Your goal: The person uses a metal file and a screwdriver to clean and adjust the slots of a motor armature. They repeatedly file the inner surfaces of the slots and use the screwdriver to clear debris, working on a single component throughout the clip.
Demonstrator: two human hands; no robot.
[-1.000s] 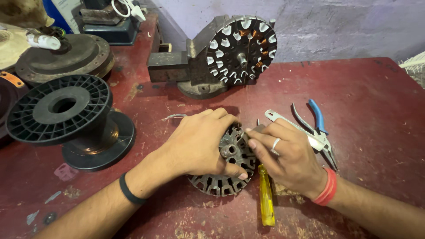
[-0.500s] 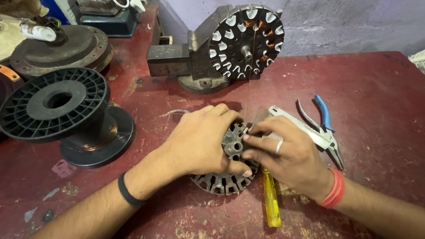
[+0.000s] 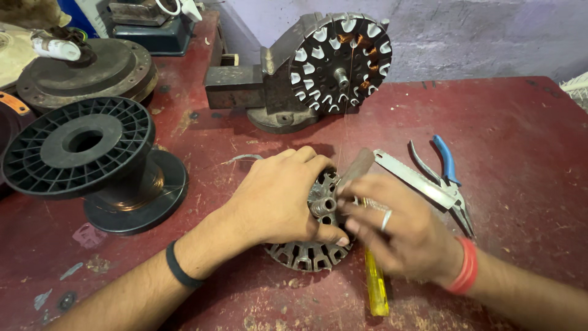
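Note:
A round slotted metal stator core [image 3: 309, 251] lies flat on the red table [image 3: 520, 141]. My left hand [image 3: 278, 199] rests over its left side and holds it down, thumb at the lower right. My right hand [image 3: 398, 230], blurred and wearing a ring, sits at the core's right edge and pinches a thin flat strip [image 3: 355, 167] that points up and away over the core's hub. A yellow-handled screwdriver [image 3: 375, 288] lies under my right hand.
A second stator with white slot liners [image 3: 340, 58] is clamped upright in a vise [image 3: 245, 86] at the back. A black spool [image 3: 86, 153] stands at left. Blue-handled pliers [image 3: 444, 171] and a saw blade [image 3: 416, 179] lie at right.
My right hand has shifted slightly right and down and is now blurred; the strip it holds now points up over the hub. My left hand stays on the core.

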